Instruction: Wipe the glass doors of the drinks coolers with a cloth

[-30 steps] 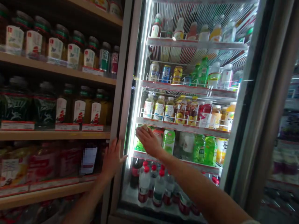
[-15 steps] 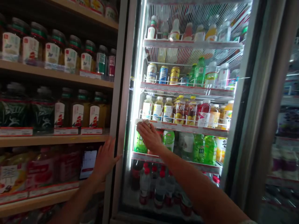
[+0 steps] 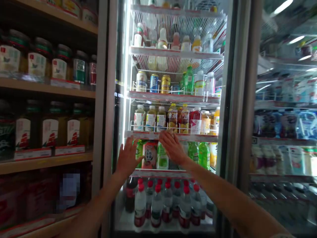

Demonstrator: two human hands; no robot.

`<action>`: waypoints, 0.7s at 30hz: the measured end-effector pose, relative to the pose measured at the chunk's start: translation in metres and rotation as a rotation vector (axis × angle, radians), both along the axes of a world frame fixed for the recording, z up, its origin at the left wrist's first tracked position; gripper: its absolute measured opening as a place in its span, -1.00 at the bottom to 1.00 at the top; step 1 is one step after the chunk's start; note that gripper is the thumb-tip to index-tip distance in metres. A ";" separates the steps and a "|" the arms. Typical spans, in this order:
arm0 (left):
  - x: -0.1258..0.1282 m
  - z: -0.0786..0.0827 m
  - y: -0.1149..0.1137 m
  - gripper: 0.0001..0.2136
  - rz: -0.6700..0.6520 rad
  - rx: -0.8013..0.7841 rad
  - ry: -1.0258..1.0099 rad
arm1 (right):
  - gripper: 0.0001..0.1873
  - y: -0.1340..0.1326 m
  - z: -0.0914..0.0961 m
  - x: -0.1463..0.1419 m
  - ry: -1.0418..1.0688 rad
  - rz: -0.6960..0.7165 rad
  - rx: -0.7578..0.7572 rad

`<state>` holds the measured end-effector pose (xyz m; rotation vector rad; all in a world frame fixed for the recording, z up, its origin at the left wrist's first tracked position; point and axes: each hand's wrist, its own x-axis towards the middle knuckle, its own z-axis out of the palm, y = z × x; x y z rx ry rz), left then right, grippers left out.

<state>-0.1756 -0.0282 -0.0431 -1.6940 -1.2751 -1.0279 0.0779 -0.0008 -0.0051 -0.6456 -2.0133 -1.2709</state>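
My right hand [image 3: 172,147] is closed on a small, pale crumpled cloth [image 3: 171,132]. The cloth is mostly hidden behind the fingers. It lies over the price strip [image 3: 146,135] of the drinks fridge's middle shelf; I cannot tell whether it touches the strip or glass in front. My left hand [image 3: 128,158] is raised with its fingers apart and holds nothing. It hovers before the lower left of the fridge, near a red-labelled drink bottle [image 3: 150,155]. A green-labelled bottle [image 3: 162,157] shows just below my right hand.
Bottles with red caps [image 3: 157,201] crowd the fridge floor. Higher up, cans [image 3: 154,83] and bottles line wire shelves. A metal door frame [image 3: 241,99] borders the right side, with another stocked fridge beyond. Wooden shelves [image 3: 47,162] of bottles stand on the left.
My right hand has slid the cloth rightward along the shelf strip. My left hand has moved from the frame by the wooden shelves to in front of the fridge. The view has turned right.
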 end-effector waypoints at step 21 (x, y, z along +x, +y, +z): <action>0.095 -0.015 0.007 -0.27 -0.007 -0.027 0.006 | -0.46 -0.010 -0.035 0.090 0.308 -0.092 0.043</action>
